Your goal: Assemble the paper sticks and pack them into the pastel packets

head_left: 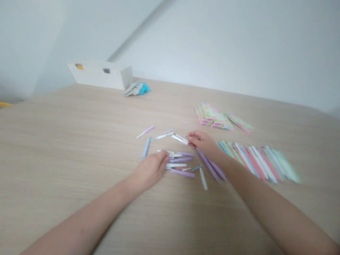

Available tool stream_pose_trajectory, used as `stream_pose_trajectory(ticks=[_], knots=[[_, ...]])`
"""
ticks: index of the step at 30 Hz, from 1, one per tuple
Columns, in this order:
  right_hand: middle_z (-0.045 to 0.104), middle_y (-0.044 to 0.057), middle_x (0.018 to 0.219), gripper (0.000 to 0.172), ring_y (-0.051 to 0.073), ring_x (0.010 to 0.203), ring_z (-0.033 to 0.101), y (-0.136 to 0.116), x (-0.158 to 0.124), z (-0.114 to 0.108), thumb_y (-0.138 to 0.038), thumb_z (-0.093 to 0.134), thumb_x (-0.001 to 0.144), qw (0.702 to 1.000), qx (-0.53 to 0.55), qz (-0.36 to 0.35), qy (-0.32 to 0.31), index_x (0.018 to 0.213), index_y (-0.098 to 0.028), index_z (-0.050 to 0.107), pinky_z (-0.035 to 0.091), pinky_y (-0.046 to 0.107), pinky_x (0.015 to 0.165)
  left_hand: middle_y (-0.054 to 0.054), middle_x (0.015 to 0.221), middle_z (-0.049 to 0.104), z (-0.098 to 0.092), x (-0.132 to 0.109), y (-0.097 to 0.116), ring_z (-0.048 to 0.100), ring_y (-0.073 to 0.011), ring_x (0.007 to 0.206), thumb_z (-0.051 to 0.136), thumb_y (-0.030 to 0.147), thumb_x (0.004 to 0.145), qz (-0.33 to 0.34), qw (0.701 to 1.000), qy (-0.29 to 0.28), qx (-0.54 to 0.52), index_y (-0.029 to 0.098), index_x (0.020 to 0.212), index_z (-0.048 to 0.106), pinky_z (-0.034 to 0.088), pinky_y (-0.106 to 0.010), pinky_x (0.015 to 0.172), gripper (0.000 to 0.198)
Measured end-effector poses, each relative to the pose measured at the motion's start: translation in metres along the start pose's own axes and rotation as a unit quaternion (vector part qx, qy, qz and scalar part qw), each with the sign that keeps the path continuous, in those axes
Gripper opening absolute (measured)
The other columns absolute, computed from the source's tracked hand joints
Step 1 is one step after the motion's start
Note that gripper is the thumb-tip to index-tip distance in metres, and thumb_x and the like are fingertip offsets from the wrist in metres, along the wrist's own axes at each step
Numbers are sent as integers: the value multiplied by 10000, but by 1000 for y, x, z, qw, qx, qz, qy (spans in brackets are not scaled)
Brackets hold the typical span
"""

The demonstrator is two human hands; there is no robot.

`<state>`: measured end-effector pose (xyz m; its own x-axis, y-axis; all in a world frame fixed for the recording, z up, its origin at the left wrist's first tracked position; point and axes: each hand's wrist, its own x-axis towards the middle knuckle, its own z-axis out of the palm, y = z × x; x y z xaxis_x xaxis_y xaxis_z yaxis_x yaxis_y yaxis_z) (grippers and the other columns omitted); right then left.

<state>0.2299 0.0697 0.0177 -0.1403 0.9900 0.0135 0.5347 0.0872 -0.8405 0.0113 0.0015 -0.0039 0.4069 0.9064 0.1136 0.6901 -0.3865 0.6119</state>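
On the wooden table (79, 141), the right hand (203, 143) closes its fingers on a white plastic stick (180, 139). The left hand (150, 170), curled, rests against a loose pile of lilac and white sticks (180, 163), with a fanned row of coloured sticks (257, 163) to the right.

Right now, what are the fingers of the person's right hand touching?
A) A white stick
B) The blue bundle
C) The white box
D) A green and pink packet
A. The fingertips of the right hand meet the end of the white stick, which lies at the top of the loose pile.
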Motion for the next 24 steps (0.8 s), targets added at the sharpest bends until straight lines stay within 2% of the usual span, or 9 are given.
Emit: stream_pose_trajectory(ticks=[4,10,13,15,19,22,24], knots=[[581,-31,638,229,73,504,473,-9,-43,7,-253,557,726,981,185,55,-13,925,-168,634,368,191,482,-3,714,592,0,1,0,559,-144,692,343,276,931,41,995,-2,-90,188,838,531,409,-244,650,227],[558,-35,631,131,62,461,451,-16,-89,16,-220,576,663,902,407,138,-39,784,-176,551,302,177,400,-14,748,632,-2,-1,6,549,-130,690,401,274,903,61,982,-33,-174,162,795,596,424,-227,645,250],[563,-34,665,123,61,460,446,-17,-100,22,-203,558,658,878,454,145,-49,771,-184,511,275,175,380,-14,754,642,-1,-1,8,553,-121,669,425,293,893,56,976,-49,-205,155,840,614,425,-214,619,240],[556,-42,651,156,60,461,432,-17,-105,27,-223,587,686,892,430,126,-60,828,-188,531,273,176,388,-14,752,645,1,-2,9,558,-116,667,447,297,884,60,971,-57,-225,151,840,613,426,-210,618,225],[463,-86,529,250,60,430,375,-19,-106,38,-293,644,733,947,308,49,-71,948,-190,568,264,189,408,-10,715,640,3,-5,11,552,-105,630,477,294,870,58,963,-89,-247,148,835,609,420,-203,591,200],[489,-76,532,194,62,425,376,-17,-105,43,-330,628,757,961,265,34,-75,875,-185,578,272,198,412,-12,698,630,4,-7,13,545,-103,614,482,290,860,62,964,-109,-235,146,788,618,412,-204,575,211],[500,-73,526,182,63,425,384,-12,-105,44,-341,628,764,957,277,44,-73,844,-185,579,285,197,417,-14,700,632,4,-7,14,551,-108,620,491,294,853,56,961,-120,-243,146,811,625,413,-206,573,204]])
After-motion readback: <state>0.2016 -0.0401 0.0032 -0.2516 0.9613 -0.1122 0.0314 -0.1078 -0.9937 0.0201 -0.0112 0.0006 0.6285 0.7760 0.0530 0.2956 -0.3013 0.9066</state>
